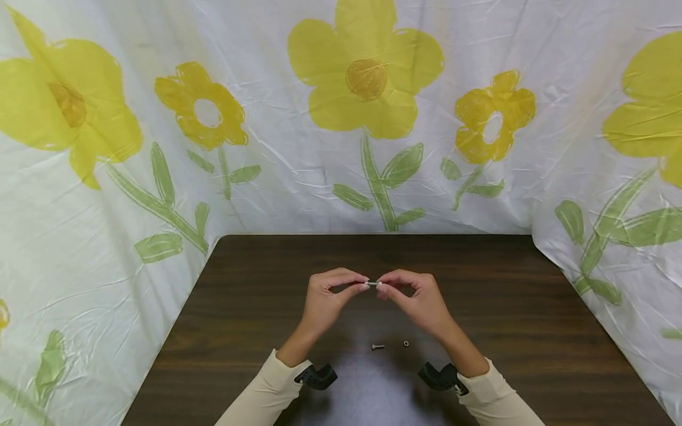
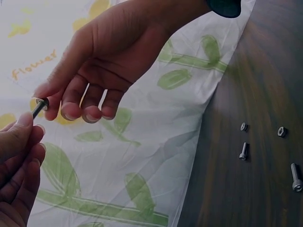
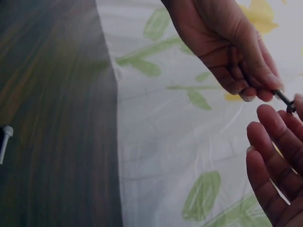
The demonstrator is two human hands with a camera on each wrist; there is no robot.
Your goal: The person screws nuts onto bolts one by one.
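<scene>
My left hand (image 1: 326,297) pinches one end of a small metal bolt (image 1: 372,283) between thumb and fingertips, above the table. Opposite it, my right hand (image 1: 420,300) pinches a nut (image 2: 45,103) at the bolt's other end. The thumb and index fingertip cover part of that nut. Between the hands a short stretch of threaded shank shows in the left wrist view. The remaining fingers of the right hand are loosely bent there. In the right wrist view the left hand (image 3: 232,52) comes from above, with the right hand (image 3: 279,161) below.
On the dark wooden table (image 1: 240,331), a loose bolt (image 1: 378,347) and a nut (image 1: 406,343) lie between the forearms. The left wrist view shows a second small bolt (image 2: 243,152) and nut (image 2: 244,126). A flower-printed sheet (image 1: 277,195) hangs around the table.
</scene>
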